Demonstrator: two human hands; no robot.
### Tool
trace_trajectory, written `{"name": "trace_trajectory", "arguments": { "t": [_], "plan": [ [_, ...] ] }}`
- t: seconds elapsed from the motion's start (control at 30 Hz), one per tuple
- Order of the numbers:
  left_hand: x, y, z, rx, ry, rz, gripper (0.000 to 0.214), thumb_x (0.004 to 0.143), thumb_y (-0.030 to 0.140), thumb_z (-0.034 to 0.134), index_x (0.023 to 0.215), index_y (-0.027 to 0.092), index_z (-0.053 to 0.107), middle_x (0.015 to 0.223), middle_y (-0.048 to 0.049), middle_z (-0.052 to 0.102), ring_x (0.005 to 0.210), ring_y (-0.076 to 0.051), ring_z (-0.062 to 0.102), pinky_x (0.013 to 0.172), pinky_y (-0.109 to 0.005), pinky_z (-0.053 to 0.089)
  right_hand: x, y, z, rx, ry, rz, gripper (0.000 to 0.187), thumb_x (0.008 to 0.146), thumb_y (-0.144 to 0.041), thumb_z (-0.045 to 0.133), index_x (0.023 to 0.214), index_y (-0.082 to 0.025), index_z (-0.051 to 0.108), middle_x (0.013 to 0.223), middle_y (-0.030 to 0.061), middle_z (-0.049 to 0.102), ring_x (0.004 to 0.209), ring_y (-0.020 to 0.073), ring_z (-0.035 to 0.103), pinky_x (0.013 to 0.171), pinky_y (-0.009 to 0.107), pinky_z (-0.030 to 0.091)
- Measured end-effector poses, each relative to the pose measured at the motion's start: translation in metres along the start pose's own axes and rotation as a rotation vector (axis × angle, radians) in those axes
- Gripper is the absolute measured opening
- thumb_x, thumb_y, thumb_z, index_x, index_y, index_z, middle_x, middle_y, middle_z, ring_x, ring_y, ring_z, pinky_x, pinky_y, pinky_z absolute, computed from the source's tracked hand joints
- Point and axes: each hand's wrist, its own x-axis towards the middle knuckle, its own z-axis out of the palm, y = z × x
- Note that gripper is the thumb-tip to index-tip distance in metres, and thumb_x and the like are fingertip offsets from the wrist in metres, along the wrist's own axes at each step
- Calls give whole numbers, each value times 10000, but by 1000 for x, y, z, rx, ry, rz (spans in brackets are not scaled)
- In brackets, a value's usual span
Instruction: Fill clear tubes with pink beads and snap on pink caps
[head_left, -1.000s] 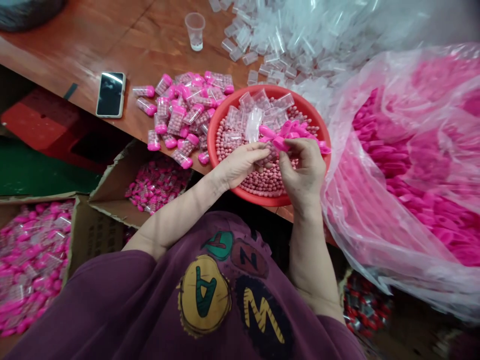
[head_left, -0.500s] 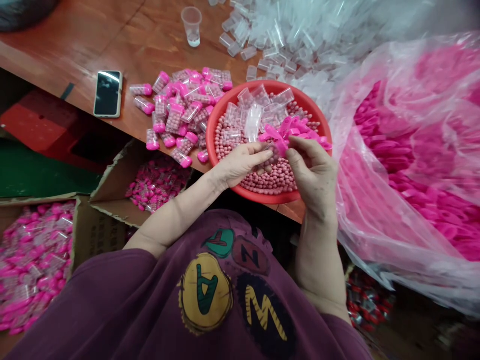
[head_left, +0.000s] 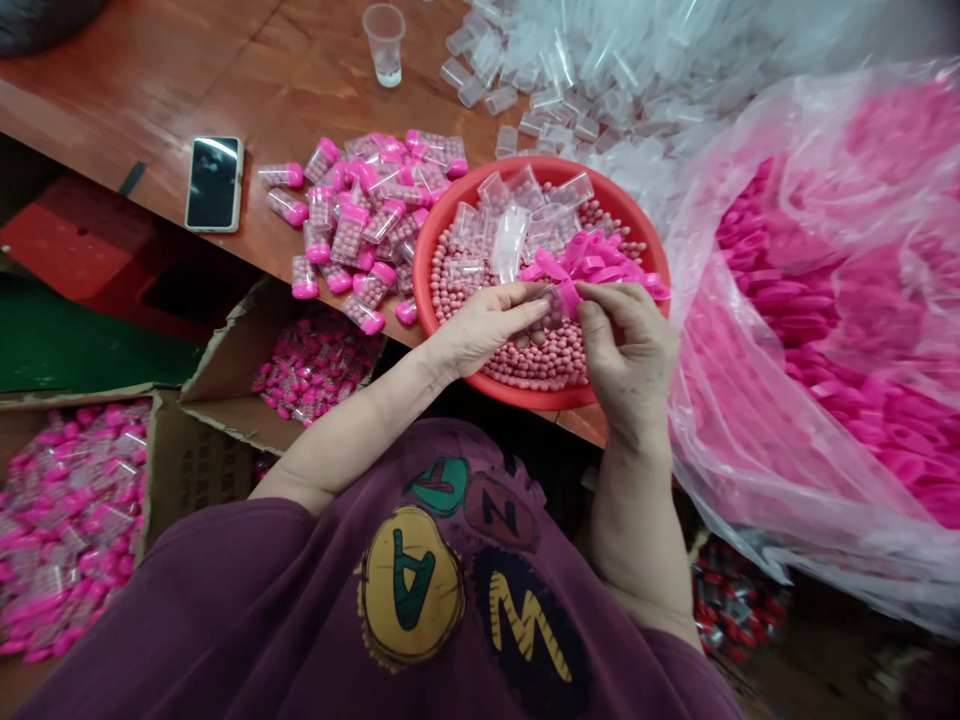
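Observation:
Over a red basin [head_left: 429, 290] of pink beads [head_left: 544, 365], my left hand [head_left: 491, 325] is closed on a small clear bottle [head_left: 553, 308] with beads inside. At the bottle's right end, my right hand [head_left: 630, 345] pinches a pink cap [head_left: 570, 298]; it meets the bottle's mouth, but how firmly it sits I cannot tell. Empty clear bottles [head_left: 525, 195] and a white curved scoop-like piece [head_left: 510, 243] lie on the beads behind my hands. Loose pink caps [head_left: 600, 255] are heaped at the basin's right side.
Capped bottles [head_left: 352, 230] are piled left of the basin, near a phone [head_left: 214, 185] and a plastic cup [head_left: 384, 45]. Clear bottles [head_left: 570, 60] cover the back. A plastic bag [head_left: 697, 400] of pink caps stands right. Cardboard boxes [head_left: 169, 450] of filled bottles sit lower left.
My right hand has lowered slightly and its fingers have closed in on the pink cap, now against the bottle's end. My left hand keeps its hold on the bottle.

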Motion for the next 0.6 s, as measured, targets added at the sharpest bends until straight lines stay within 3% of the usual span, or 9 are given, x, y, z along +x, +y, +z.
{"name": "trace_trajectory", "arguments": {
  "t": [0.27,0.47,0.6],
  "plan": [
    [-2,1,3,5,-37,-15,219,1058,270,809,1245,180,878,1146,-87,863,1036,-169,796,878,-262,595,3,1,5,-52,-37,21,245,1131,-388,663,1237,-270,850,1158,88,816,1091,276,808,1033,491,678],
    [-1,2,4,-8,20,-56,325,1011,325,889,1307,193,857,1070,-72,847,1017,-186,797,906,-296,605,-5,6,8,-37,17,42,254,1133,-409,658,1252,-279,841,1152,87,819,1091,273,806,1025,499,683],
    [-1,3,6,-38,21,-50,261,1030,286,858,1272,187,859,1063,-63,840,982,-158,781,869,-269,586,-9,5,14,-48,90,54,255,1132,-401,658,1260,-283,844,1141,76,818,1075,253,802,1014,476,683]
  ]
}}
